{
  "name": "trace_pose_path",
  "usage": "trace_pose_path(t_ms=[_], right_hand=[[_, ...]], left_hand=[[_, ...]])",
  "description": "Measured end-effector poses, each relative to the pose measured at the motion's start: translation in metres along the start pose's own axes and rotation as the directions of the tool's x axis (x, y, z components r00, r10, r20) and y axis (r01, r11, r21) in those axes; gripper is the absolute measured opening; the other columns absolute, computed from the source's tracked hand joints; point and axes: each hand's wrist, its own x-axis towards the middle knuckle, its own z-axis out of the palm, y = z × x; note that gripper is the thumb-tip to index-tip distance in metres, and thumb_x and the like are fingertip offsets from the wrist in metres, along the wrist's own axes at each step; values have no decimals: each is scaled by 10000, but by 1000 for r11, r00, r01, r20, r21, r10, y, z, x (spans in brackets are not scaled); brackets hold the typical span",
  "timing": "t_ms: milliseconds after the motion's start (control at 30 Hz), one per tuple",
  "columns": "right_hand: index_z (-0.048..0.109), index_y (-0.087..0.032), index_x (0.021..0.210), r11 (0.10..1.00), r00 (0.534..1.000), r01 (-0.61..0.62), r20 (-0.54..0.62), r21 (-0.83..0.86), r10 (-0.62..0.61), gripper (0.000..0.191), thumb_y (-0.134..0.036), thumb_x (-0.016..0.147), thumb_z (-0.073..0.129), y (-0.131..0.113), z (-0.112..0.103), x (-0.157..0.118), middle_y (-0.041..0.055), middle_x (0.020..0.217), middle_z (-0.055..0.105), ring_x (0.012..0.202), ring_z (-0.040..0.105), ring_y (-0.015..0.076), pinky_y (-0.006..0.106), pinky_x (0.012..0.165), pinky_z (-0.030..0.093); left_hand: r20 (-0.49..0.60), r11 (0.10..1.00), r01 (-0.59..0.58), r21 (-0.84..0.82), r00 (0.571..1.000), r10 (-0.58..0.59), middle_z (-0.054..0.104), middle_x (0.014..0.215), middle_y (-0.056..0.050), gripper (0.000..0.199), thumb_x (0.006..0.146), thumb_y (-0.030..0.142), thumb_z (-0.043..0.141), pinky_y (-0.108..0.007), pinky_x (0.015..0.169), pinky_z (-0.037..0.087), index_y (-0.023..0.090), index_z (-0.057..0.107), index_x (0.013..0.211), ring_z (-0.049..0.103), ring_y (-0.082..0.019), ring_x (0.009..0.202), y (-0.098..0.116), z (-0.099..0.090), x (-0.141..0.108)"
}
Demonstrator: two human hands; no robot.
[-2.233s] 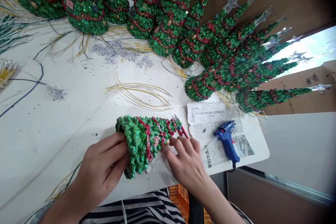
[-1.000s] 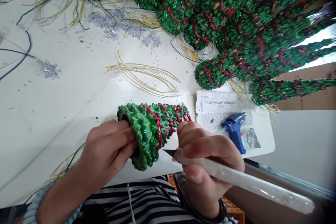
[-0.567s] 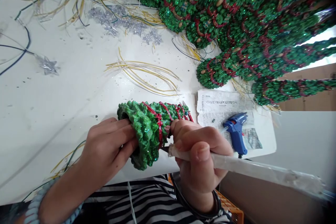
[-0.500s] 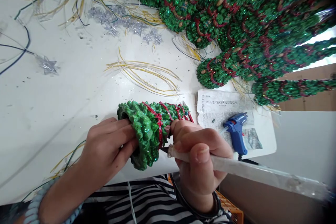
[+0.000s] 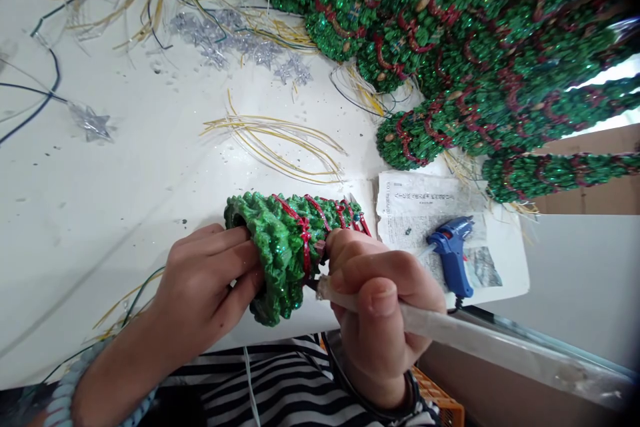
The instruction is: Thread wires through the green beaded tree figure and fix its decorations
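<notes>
A small glittery green Christmas tree ornament (image 5: 277, 257) with red garlands lies on its side, its hollow base facing left. My left hand (image 5: 213, 277) grips that base, some fingertips hidden inside the opening. My right hand (image 5: 383, 300) is closed around a long whitish tool like a brush (image 5: 460, 330), whose dark tip touches or nearly touches the red garland low on the tree. Fingers of the right hand also rest against the tree's side. Past them, the narrow top of the tree is partly covered.
Yellow and white wires (image 5: 280, 143) lie beyond the tree. A blue glue gun (image 5: 453, 253) rests on newspaper (image 5: 413, 203) at the right. Clear plastic stars (image 5: 225, 33) lie farther back, near many decorated trees (image 5: 450, 73). An orange crate (image 5: 440, 400) stands below the table.
The right hand's tool has tilted slightly, its far end now lower. Both hands keep their hold, and the tree stays almost where it was.
</notes>
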Motion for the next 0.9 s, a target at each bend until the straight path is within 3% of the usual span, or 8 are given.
trace_pose_path(t_ms=[100,300,900], right_hand=[[573,-215,814,954,971,113,-233,278,-47,265,-274,1039,447,1,5,1,-45,553,453,461,402,102,307,451,391],[587,-182,797,937,975,133,-212,324,-65,261,-230,1024,467,2,7,4,-48,554,436,464,381,89,300,439,333],[564,-179,761,930,967,149,-246,335,-67,298,-224,1030,442,2,9,3,-46,552,433,471,370,88,291,449,355]], left_hand=[[-36,1000,-17,2,999,17,494,597,67,289,1005,223,362,-257,501,373,252,470,739,475,-121,525,-2,2,0],[-48,1000,-18,9,999,18,502,601,64,295,1009,244,373,-261,489,373,251,473,732,485,-117,527,-3,4,-1],[-47,1000,-17,21,999,18,497,598,62,295,1011,242,359,-271,491,381,253,464,736,490,-123,530,-4,5,0]])
